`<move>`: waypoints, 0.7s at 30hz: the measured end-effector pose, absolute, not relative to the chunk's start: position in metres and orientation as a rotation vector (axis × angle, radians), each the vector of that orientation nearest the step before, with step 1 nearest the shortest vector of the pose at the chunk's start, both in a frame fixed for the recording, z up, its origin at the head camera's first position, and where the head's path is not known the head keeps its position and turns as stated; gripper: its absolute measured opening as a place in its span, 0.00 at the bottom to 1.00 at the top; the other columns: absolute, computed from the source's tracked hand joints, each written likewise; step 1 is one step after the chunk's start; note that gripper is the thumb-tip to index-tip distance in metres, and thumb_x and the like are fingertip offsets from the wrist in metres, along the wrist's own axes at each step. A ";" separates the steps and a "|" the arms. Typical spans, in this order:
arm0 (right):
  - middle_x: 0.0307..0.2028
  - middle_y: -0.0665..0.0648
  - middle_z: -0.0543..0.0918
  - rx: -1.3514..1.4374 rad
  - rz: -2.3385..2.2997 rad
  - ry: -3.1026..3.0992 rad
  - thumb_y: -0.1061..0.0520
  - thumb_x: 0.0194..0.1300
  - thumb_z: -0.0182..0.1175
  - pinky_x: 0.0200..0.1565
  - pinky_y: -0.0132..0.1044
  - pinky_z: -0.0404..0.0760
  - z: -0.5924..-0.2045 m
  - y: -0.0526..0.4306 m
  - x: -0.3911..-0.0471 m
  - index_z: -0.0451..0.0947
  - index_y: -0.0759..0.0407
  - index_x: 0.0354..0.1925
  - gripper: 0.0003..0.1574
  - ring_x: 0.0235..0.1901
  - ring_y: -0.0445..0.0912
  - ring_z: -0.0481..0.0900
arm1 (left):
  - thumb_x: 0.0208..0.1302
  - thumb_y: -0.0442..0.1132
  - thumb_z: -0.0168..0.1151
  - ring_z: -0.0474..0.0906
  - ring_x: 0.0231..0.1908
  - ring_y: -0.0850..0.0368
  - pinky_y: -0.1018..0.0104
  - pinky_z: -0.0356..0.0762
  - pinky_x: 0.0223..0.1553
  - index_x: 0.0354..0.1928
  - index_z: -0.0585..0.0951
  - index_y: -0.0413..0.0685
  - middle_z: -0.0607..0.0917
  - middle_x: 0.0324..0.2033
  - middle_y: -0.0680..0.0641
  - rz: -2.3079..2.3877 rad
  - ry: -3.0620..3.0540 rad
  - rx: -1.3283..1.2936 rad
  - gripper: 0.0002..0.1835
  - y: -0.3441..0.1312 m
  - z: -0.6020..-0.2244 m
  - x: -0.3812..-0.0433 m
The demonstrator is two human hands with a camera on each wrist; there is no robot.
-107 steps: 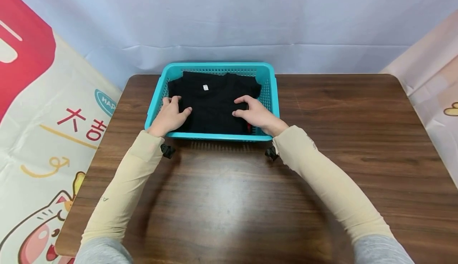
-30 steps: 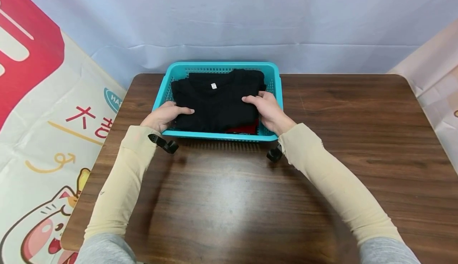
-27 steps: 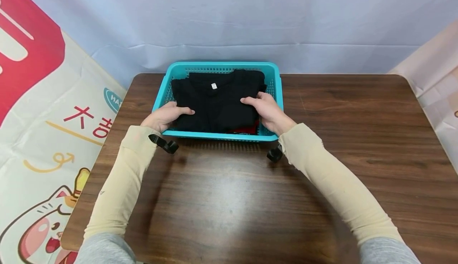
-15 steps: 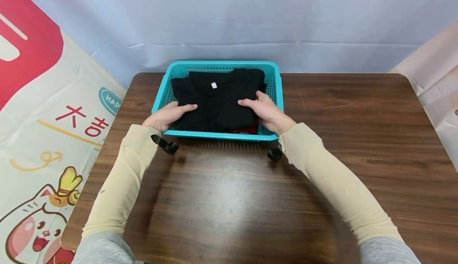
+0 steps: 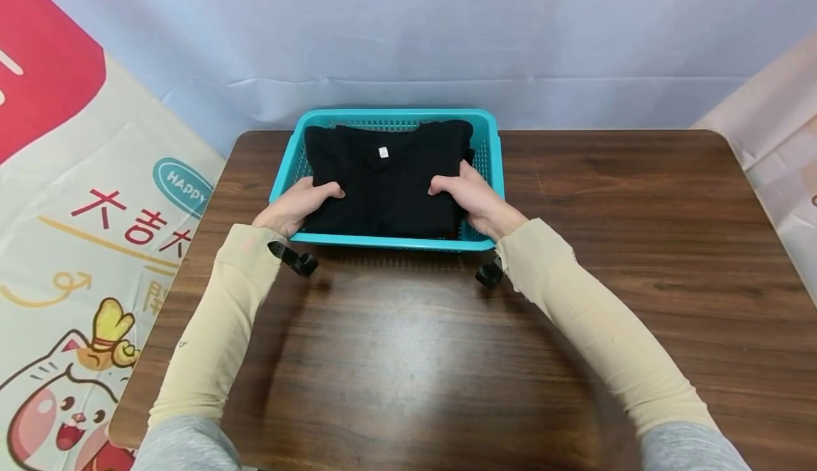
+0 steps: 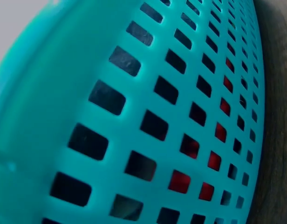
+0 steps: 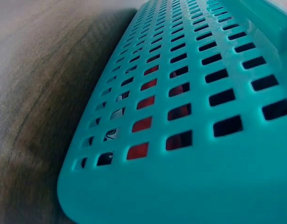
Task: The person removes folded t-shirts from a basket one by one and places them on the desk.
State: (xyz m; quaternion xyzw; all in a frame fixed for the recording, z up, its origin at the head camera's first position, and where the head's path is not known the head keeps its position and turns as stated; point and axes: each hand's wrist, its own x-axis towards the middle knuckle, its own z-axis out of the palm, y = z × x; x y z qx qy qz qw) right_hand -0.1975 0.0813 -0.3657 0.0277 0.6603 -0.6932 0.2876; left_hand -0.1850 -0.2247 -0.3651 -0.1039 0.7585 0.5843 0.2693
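Observation:
A folded black T-shirt (image 5: 389,194) with a small white neck label lies in a turquoise plastic basket (image 5: 396,243). My left hand (image 5: 295,206) grips the shirt's left side, thumb on top and fingers hidden beneath. On the opposite side my right hand (image 5: 474,197) holds it the same way. Both wrists are over the basket's near rim. In the left wrist view the basket wall (image 6: 153,184) fills most of the picture, with red cloth (image 6: 180,181) showing through its holes. The right wrist view also shows the perforated wall (image 7: 190,172) and red cloth (image 7: 138,150) behind it; neither hand appears there.
The basket stands at the far edge of a brown wooden table (image 5: 396,357), close to a pale curtain (image 5: 408,31). A printed banner (image 5: 76,244) hangs along the left side. Black wrist mounts (image 5: 298,262) jut out below each hand.
From 3.6 seconds ago, my hands have gone from resting over the shirt to gripping its sides. Lately its front edge has come down, covering most of the red cloth, and its upper left corner has shifted up.

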 end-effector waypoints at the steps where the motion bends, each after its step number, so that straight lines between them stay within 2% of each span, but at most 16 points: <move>1: 0.62 0.56 0.70 0.063 -1.853 1.762 0.62 0.58 0.56 0.49 0.41 0.76 -0.366 0.081 -0.197 0.41 0.47 0.75 0.54 0.52 0.49 0.75 | 0.64 0.42 0.56 0.81 0.43 0.58 0.64 0.77 0.46 0.52 0.73 0.49 0.83 0.46 0.51 1.595 2.041 -0.279 0.15 -0.225 -0.365 -0.185; 5: 0.61 0.56 0.71 0.009 -1.881 1.742 0.64 0.59 0.55 0.49 0.43 0.77 -0.365 0.082 -0.197 0.52 0.44 0.69 0.43 0.51 0.51 0.75 | 0.64 0.37 0.55 0.84 0.39 0.59 0.66 0.81 0.42 0.51 0.72 0.49 0.84 0.43 0.51 1.696 1.990 -0.287 0.14 -0.227 -0.365 -0.185; 11: 0.64 0.54 0.68 -0.048 -1.936 1.705 0.68 0.56 0.55 0.50 0.45 0.75 -0.366 0.083 -0.198 0.46 0.30 0.72 0.56 0.53 0.52 0.73 | 0.64 0.32 0.52 0.84 0.41 0.58 0.66 0.82 0.42 0.53 0.70 0.49 0.82 0.48 0.49 1.843 1.859 -0.236 0.16 -0.229 -0.363 -0.184; 16: 0.64 0.55 0.66 -0.079 -1.969 1.661 0.72 0.55 0.53 0.50 0.45 0.75 -0.365 0.084 -0.198 0.47 0.29 0.72 0.58 0.52 0.52 0.72 | 0.63 0.29 0.51 0.83 0.44 0.57 0.65 0.82 0.44 0.57 0.69 0.50 0.79 0.51 0.49 1.900 1.764 -0.169 0.20 -0.232 -0.362 -0.184; 21: 0.65 0.56 0.64 -0.102 -2.011 1.572 0.75 0.55 0.51 0.47 0.43 0.78 -0.364 0.085 -0.198 0.48 0.28 0.71 0.58 0.51 0.52 0.72 | 0.65 0.28 0.49 0.83 0.44 0.55 0.62 0.83 0.44 0.53 0.73 0.49 0.82 0.48 0.49 1.977 1.616 -0.159 0.17 -0.236 -0.361 -0.184</move>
